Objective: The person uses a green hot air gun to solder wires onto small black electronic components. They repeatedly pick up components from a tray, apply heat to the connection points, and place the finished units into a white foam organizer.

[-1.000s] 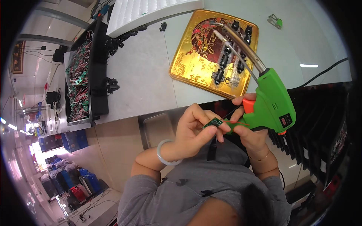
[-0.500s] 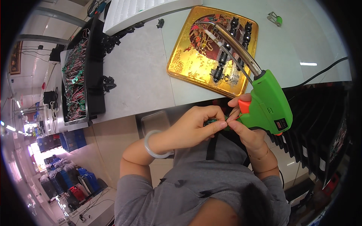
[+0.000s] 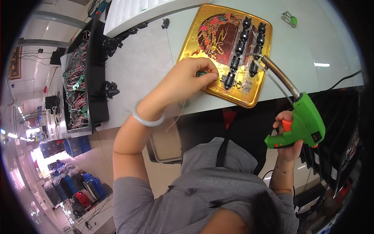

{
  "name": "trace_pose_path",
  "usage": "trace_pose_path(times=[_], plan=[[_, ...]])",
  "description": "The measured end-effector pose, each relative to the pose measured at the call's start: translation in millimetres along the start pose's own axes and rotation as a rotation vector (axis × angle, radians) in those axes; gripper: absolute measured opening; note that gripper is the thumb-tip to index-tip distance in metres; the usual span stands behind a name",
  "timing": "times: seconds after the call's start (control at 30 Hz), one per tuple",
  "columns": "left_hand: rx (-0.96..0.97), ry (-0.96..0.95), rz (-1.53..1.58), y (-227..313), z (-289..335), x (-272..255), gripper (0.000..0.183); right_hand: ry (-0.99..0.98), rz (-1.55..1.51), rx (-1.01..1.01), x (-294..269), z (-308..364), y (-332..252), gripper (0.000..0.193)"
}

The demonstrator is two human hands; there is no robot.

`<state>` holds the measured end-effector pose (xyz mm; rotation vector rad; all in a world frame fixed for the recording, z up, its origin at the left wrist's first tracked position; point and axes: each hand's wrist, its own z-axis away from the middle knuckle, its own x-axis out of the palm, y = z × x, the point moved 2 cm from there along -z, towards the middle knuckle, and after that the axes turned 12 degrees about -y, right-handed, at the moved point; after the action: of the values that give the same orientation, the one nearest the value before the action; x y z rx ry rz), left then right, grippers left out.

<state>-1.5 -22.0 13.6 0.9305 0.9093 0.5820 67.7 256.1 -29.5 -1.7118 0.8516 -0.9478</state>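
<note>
My left hand [image 3: 191, 80] is pinched on a small green circuit board [image 3: 200, 73] with thin wires trailing below the wrist. It is over the near left edge of a gold tray [image 3: 218, 90]. Two rows of small black plastic housings [image 3: 235, 63] stand on the tray. My right hand [image 3: 290, 150] grips a green soldering gun [image 3: 309, 117] with an orange trigger, off the table's front edge. The gun's bent metal tube points up and left, its tip appearing over the right row of housings.
At the left, a black bin [image 3: 100, 78] holds many wired green boards. Loose black parts [image 3: 112, 89] lie beside it. A white foam tray [image 3: 132, 15] lies at the back, and a small green-and-metal piece [image 3: 289, 19] at the far right. Black trays [image 3: 331, 156] are stacked at right.
My hands, together before, are now apart. The left has moved up and left to the tray with the board; the right has carried the soldering gun right and down.
</note>
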Motion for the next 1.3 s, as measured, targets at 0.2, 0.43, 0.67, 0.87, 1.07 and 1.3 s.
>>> trace_pose_path(times=[0.2,0.43,0.67,0.87,1.07,1.3], plan=[[0.027,0.171,-0.067,-5.4,3.2,16.0,0.013,0.017,0.016,0.059,3.1,15.4,5.4,0.067],[0.113,0.238,-0.039,-8.6,5.3,19.7,0.014,0.077,0.051,0.12,6.6,16.8,4.3,0.065],[0.101,0.331,-0.081,-6.3,3.7,24.8,0.012,0.025,0.049,0.139,9.6,12.9,4.9,0.063],[0.144,0.36,-0.094,-11.5,3.4,26.1,0.012,0.029,0.012,0.176,11.5,12.8,8.9,0.062],[0.139,0.364,-0.084,-14.2,3.2,27.3,0.011,0.04,-0.026,0.2,13.1,12.4,10.8,0.062],[0.146,0.364,-0.101,-13.9,3.3,26.8,0.011,0.049,-0.044,0.196,14.2,11.4,12.8,0.061]])
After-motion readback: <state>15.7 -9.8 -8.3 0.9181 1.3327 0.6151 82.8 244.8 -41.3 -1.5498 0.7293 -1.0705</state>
